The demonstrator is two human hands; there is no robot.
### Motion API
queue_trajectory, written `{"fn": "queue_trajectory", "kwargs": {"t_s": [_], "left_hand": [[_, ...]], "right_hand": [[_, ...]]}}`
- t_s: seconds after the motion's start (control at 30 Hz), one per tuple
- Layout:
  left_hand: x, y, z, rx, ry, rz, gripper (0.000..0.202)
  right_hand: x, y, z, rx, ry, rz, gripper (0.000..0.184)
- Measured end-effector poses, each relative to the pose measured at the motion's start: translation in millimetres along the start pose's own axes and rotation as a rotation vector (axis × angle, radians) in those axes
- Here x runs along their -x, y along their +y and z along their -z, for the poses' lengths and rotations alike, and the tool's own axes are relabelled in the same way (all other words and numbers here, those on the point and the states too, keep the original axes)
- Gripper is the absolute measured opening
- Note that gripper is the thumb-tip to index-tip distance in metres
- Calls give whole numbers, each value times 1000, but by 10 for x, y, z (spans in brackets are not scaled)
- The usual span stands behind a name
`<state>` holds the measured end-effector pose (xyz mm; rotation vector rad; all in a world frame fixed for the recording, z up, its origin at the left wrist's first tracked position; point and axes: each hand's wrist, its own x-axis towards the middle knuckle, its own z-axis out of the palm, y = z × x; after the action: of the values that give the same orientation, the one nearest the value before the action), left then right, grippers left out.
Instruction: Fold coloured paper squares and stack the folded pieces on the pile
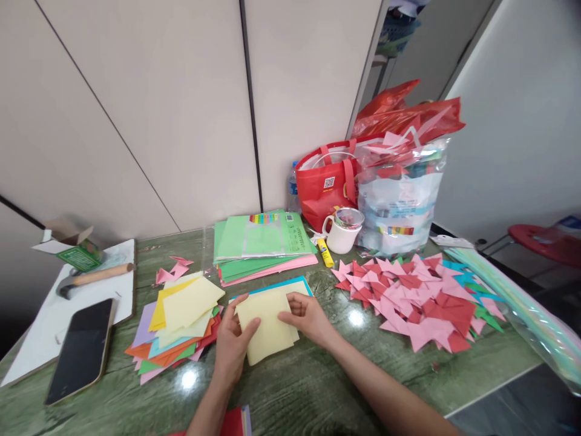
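A pale yellow paper square [267, 330] lies on the green table [318, 381], on top of a blue sheet [295, 283]. My left hand [232, 345] grips the paper's left edge, thumb on top and fingers curled at the edge. My right hand [308, 315] presses on the paper's right part with bent fingers pinching a fold. Left of my hands is a loose stack of coloured paper squares [181, 327] with yellow sheets on top. To the right lies a heap of folded pink and red paper pieces [417, 300].
A packet of green and pink sheets [263, 245], a yellow glue stick [325, 252], a white mug [342, 231], a red bag [327, 181] and a clear plastic bag [399, 200] stand behind. At left are a phone [82, 348], a hammer [95, 277] and a small box [70, 245].
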<state>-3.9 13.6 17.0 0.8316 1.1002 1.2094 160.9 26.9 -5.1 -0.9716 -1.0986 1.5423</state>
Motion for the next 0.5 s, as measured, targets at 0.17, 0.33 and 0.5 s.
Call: {"fn": "queue_trajectory", "kwargs": {"t_s": [0.17,0.33,0.5], "left_hand": [[1,-7,-14,-16,8,24,65],[20,21,-23,64,-101,58,70],[25,41,-23,78,-150,56,74]], "right_hand": [[-15,19,26,70,129,22,35],[-31,17,65,49,163,8,36],[-34,-2,85,35,154,7,37]]}}
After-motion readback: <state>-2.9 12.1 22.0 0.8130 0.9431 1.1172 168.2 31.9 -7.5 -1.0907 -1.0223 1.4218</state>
